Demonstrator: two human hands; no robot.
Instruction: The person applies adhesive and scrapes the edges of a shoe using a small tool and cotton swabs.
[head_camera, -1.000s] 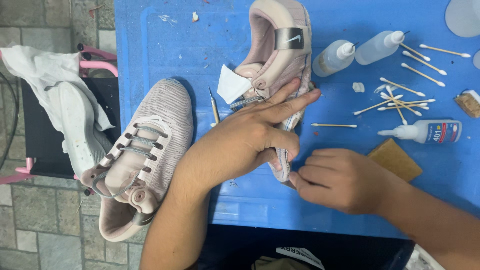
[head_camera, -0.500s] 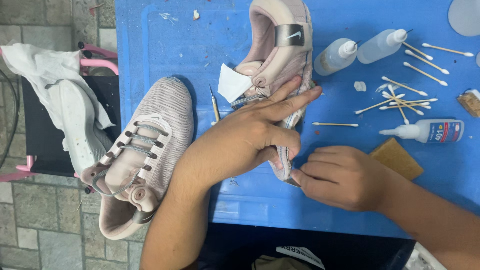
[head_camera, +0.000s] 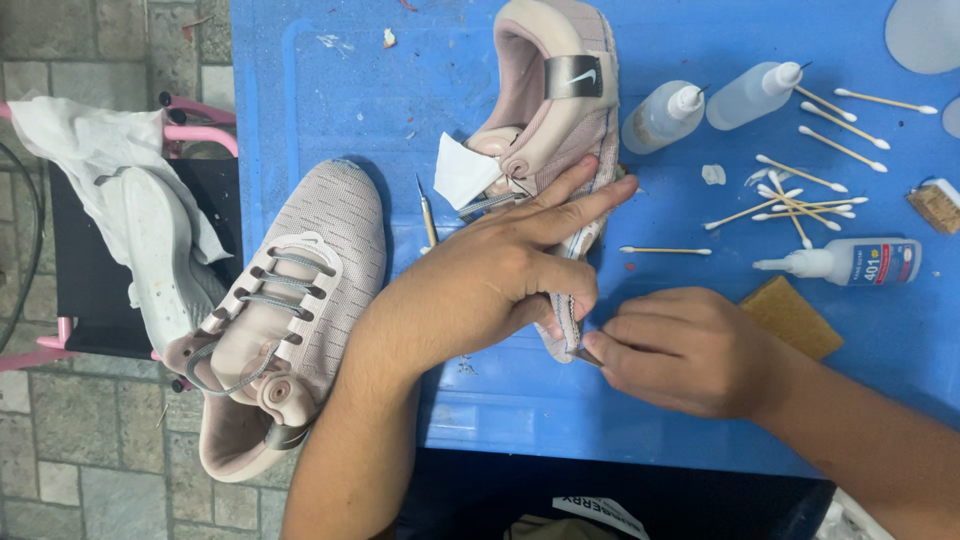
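Barely anything's shifted since half a second back: my left hand (head_camera: 490, 285) still lies flat over the pink shoe (head_camera: 560, 150), maybe nudged a touch further along it, and my right hand (head_camera: 690, 350) stays tucked in at the toe end. That shoe's on its side on the blue surface (head_camera: 330, 120), heel away from me, toe toward me. Left grip is partly open: two fingers stretched long across the side of the upper, the rest curled round the edge near the toe, pinning it down. Right grip is closed into a loose fist, fingertips pinching something thin right at the toe seam; can't make out what, it's mostly hidden. A white paper scrap (head_camera: 465, 170) sticks out of the shoe's opening. The other shoe (head_camera: 290, 310), laces up, hangs half off the surface's left edge. Squeeze bottles (head_camera: 665, 115), cotton swabs (head_camera: 790, 200), a glue bottle (head_camera: 850, 262) and a brown sanding block (head_camera: 795, 315) lie off to the right.
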